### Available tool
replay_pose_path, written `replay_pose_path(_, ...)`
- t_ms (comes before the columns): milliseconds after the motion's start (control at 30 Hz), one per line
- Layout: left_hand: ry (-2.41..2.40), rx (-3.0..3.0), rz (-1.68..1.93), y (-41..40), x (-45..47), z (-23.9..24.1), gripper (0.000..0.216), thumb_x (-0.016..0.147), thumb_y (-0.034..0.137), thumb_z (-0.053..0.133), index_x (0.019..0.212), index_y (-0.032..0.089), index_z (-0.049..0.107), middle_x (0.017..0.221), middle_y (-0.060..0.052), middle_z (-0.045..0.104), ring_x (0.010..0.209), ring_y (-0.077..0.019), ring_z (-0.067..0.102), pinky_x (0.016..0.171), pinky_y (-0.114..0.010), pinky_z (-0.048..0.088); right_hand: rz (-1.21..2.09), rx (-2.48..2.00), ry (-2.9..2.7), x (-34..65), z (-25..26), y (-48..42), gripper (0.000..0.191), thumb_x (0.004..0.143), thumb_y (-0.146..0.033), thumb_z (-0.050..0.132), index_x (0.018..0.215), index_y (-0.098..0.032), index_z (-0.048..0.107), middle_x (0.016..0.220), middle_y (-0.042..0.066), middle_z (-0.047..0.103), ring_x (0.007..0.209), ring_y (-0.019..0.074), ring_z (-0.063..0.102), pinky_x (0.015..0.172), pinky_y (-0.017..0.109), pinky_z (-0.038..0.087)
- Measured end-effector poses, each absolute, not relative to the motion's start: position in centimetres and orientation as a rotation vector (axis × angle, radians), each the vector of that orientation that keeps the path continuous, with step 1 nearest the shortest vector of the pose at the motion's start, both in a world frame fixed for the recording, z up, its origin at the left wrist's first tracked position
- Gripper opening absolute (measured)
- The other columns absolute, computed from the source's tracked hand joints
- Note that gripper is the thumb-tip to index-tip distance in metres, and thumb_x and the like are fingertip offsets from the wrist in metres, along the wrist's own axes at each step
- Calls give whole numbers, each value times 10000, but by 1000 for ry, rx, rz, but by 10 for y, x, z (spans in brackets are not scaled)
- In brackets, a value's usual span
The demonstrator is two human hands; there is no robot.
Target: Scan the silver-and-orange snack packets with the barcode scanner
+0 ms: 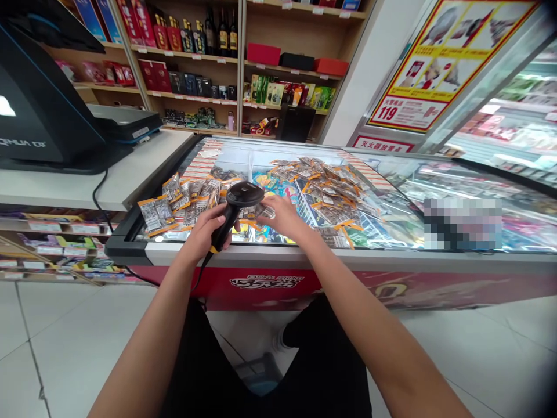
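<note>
My left hand (208, 231) is wrapped round the handle of a black barcode scanner (237, 203), whose head points down at the glass lid (391, 203) of a chest freezer. My right hand (282, 216) lies on the lid just right of the scanner, its fingers pinched on a small snack packet (264, 212). A large heap of orange-edged snack packets (331, 186) spreads over the lid to the right. A smaller group of packets (174, 200) lies to the left.
A black till screen (39, 110) stands on the white counter (65, 186) at the left, with its cable (102, 203) hanging down. Shelves of bottles and boxes (195, 52) line the back wall. A second freezer with an open lid (513, 116) is at the right.
</note>
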State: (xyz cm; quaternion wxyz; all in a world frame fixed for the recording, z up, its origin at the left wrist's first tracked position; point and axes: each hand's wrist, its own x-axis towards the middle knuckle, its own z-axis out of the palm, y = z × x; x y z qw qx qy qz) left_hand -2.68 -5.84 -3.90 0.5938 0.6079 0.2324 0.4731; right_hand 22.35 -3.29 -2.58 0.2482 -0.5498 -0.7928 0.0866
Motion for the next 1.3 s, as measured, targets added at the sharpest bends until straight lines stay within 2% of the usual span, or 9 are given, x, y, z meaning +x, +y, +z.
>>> replay_pose_path(133,549,1418,1097,-58,-28,-40,343,920,432,593,1111,147,613,864,-48,688,421,-116,577,370,-226,404,-3,-1644,-2209,213,-27,-44,420,999,-441,636,1367,-241,675,1451,169,569,1388,408,453,1113,564,381)
replay_pose_path(267,558,1423,1113,-58,-29,-40,319,932,420,574,1097,150,615,866,-46,689,432,-119,583,381,-231,415,-101,-1830,-2270,249,-9,-71,476,1074,-439,425,1378,-161,664,1406,191,611,1351,398,485,1136,530,354)
replay_pose_path(367,556,1445,1093,-58,-29,-40,317,931,413,574,1098,147,618,902,-62,706,441,-119,591,390,-231,417,-24,-2057,-2358,292,10,-99,377,988,-365,525,1211,-150,740,1272,201,677,1241,406,550,1027,494,439)
replay_pose_path(467,541,1454,1096,-58,-29,-41,342,929,430,575,1113,145,619,948,-84,724,445,-120,595,391,-233,411,115,-2162,-2429,323,23,-117,326,914,-282,561,1159,-205,762,1176,152,720,1152,388,593,939,452,478)
replay_pose_path(600,535,1453,1104,-57,-29,-42,336,927,440,585,1088,147,619,943,-83,727,444,-119,596,396,-237,417,63,-2083,-2441,337,25,-114,399,787,-158,632,1158,-223,763,1183,131,724,1160,383,587,914,429,483)
replay_pose_path(733,539,1439,1101,-58,-28,-41,343,922,439,594,1084,138,618,889,-72,725,440,-125,599,391,-236,423,191,-1790,-2259,329,22,-94,267,803,-272,690,1048,-202,772,1034,109,735,978,314,658,855,407,494)
replay_pose_path(867,506,1427,1098,-60,-28,-41,375,933,454,578,1111,127,616,896,-94,745,434,-146,625,383,-248,447,331,-1607,-1698,304,13,-74,368,795,-439,755,1061,-188,711,842,54,665,755,224,618,732,376,508)
replay_pose_path(1000,425,1392,1120,-61,-27,-40,404,927,483,583,1131,135,607,858,-91,752,434,-179,656,379,-257,472,401,-1431,-1388,269,-3,-64,445,750,-490,801,1053,-210,634,902,43,633,803,210,605,773,387,540)
replay_pose_path(1300,385,1323,1054,-63,-26,-36,392,869,512,627,1020,152,593,737,-69,732,402,-219,661,342,-261,469,491,-1303,-1373,221,-21,-64,403,791,-477,747,1044,-219,570,826,15,553,781,208,581,819,419,550)
